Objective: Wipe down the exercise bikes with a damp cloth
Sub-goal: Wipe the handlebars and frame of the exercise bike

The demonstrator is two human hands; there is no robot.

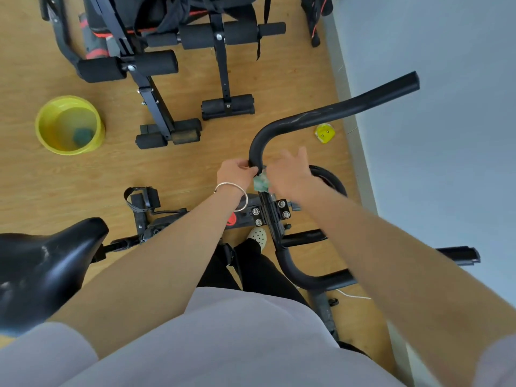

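I look down on a black exercise bike. Its upper handlebar curves away to the right and its lower handlebar bends near my right arm. My left hand, with a silver bangle on the wrist, grips the handlebar's base. My right hand holds a small green cloth against the same spot, just above the bolted clamp. The black saddle is at lower left. Most of the cloth is hidden under my fingers.
A yellow basin with water and a dark cloth in it stands on the wooden floor at left. Black weight benches with foam rollers fill the top. A small yellow object lies by the grey wall on the right.
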